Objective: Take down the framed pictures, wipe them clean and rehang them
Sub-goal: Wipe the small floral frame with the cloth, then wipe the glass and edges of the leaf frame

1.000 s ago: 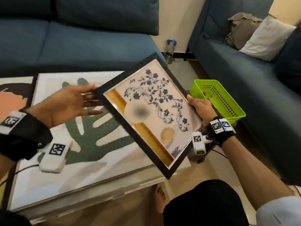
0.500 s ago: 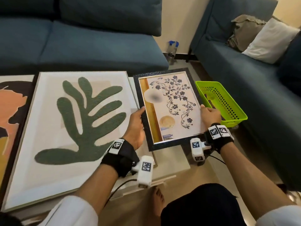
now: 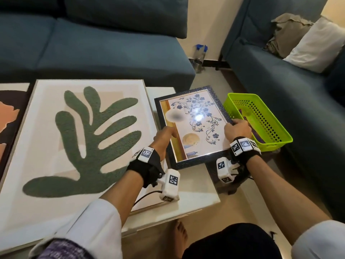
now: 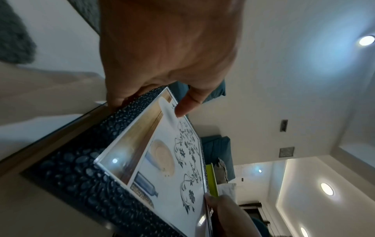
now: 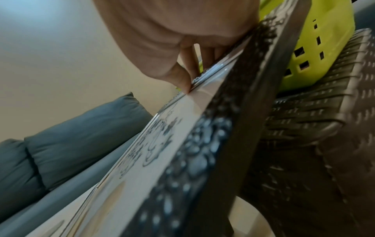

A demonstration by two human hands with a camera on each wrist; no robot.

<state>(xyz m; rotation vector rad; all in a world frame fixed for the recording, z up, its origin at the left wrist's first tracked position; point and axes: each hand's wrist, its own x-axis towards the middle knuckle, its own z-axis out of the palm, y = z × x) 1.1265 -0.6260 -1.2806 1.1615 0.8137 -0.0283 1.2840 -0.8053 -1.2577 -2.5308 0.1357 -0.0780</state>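
A small picture with blue flowers in a dark pebbled frame lies face up over the right end of the white table. My left hand grips its left edge, thumb on the glass. On the right edge my right hand pinches the frame, thumb on top. A large framed green leaf picture lies flat on the table to the left. A third picture with orange and dark shapes shows at the far left edge.
A lime green plastic basket sits on a dark wicker stool right of the small frame. Blue sofas stand behind the table and along the right, with a white cushion. A bottle stands on the floor between them.
The small frame turned from a tilted diagonal to square and came down flat at the table's right end. My left hand moved from the leaf picture to grip the frame's left edge.
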